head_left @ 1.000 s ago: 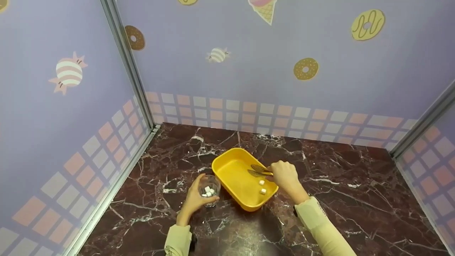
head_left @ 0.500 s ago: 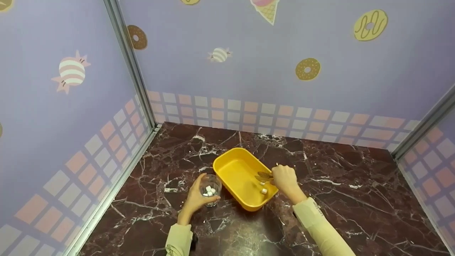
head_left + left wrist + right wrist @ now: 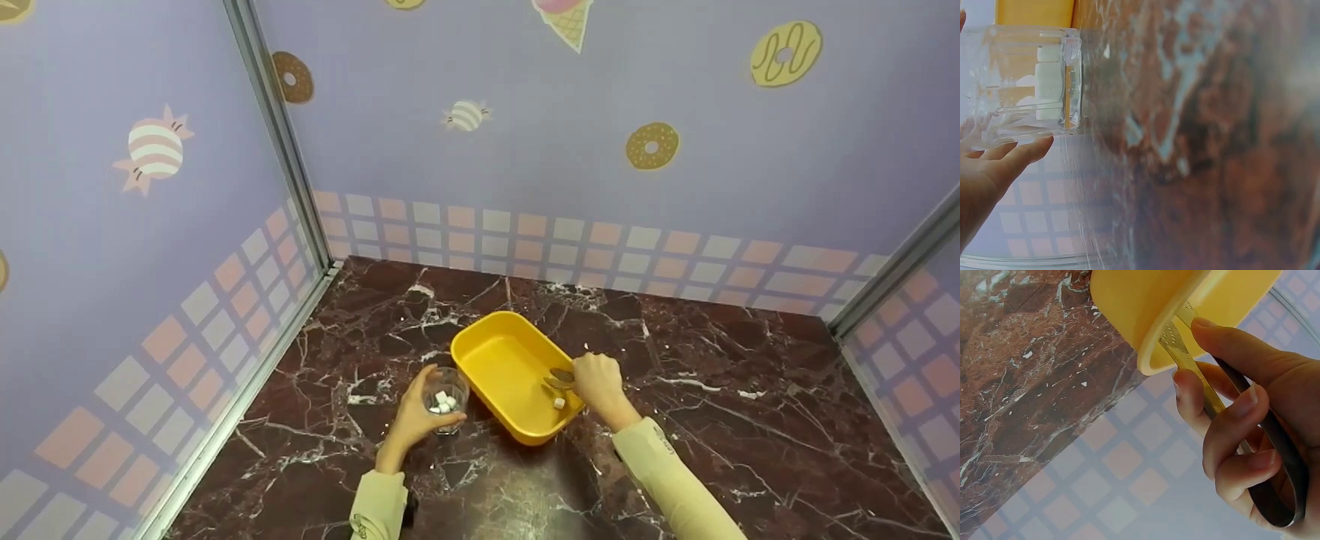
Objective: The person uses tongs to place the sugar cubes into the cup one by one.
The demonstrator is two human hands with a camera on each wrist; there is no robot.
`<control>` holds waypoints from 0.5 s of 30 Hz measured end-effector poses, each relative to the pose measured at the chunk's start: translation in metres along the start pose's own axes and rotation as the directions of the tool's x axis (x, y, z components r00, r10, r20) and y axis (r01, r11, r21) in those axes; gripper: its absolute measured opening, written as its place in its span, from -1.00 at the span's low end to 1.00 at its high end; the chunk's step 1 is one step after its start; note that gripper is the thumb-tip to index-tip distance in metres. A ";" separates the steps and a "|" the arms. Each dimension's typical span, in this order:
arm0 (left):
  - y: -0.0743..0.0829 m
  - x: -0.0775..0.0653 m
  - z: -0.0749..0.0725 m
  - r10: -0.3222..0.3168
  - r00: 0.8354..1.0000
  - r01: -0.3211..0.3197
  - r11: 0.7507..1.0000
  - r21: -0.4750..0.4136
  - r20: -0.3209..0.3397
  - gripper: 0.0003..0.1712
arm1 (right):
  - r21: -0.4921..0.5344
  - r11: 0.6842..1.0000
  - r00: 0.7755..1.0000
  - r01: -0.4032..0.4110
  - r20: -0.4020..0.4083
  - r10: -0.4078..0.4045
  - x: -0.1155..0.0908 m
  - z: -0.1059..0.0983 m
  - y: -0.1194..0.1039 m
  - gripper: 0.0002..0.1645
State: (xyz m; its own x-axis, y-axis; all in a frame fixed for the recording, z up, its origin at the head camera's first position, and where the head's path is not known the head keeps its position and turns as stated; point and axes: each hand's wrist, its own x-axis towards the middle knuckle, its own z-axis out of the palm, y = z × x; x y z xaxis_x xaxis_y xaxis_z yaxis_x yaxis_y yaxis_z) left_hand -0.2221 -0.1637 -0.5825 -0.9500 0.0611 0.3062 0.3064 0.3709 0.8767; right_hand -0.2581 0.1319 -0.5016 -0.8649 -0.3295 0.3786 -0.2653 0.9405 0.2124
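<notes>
My left hand (image 3: 411,414) holds a clear glass (image 3: 454,384) upright beside the yellow bin. Several white cubes (image 3: 442,403) lie in the bottom of the glass, which stands on or just over the tabletop in the left wrist view. Curled round a pair of dark metal tongs (image 3: 1283,464), my right hand (image 3: 598,381) is at the right rim of the yellow bin (image 3: 491,386). The perforated tong ends reach inside, their tips slightly apart. One white cube (image 3: 559,403) shows on the bin floor close to them; whether another lies between the tips is hidden.
A dark red marbled tabletop (image 3: 712,420) spreads around the bin. Purple walls with printed sweets (image 3: 465,172) enclose it at the back and sides. Metal strips (image 3: 277,135) run along the corners. Small white specks dot the surface.
The tongs have moved toward the near right of the bin, over the farther of two cubes, now out of sight. The left hand and glass have hardly moved.
</notes>
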 end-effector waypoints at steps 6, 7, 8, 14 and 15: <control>0.001 -0.001 0.000 0.022 1.000 -0.022 1.000 0.011 -0.007 0.10 | 0.001 1.000 1.000 0.001 0.023 -0.001 0.000 0.004 -0.001 -0.90; 0.001 -0.001 0.000 0.025 1.000 -0.024 1.000 0.013 -0.007 0.10 | 0.002 1.000 0.999 -0.002 0.032 0.002 0.000 0.004 -0.001 -0.92; 0.001 -0.001 -0.001 0.026 1.000 -0.026 1.000 0.017 -0.009 0.10 | 0.003 1.000 0.999 -0.004 0.039 0.004 0.000 0.005 -0.001 -0.93; 0.002 -0.001 0.000 0.021 1.000 -0.021 1.000 -0.006 -0.009 0.08 | 0.005 1.000 0.999 -0.002 0.039 0.002 0.001 0.005 0.000 -0.89; 0.001 -0.001 0.000 0.025 1.000 -0.025 1.000 -0.019 -0.009 0.08 | 0.007 1.000 0.999 -0.002 0.043 0.002 0.001 0.005 0.000 -0.88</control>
State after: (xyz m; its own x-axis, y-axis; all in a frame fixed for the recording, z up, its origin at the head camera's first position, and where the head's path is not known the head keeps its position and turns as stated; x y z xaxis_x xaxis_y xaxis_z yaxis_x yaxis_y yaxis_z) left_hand -0.2213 -0.1632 -0.5820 -0.9416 0.0621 0.3309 0.3309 0.3519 0.8756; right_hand -0.2609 0.1318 -0.5057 -0.8829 -0.3239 0.3399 -0.2664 0.9418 0.2052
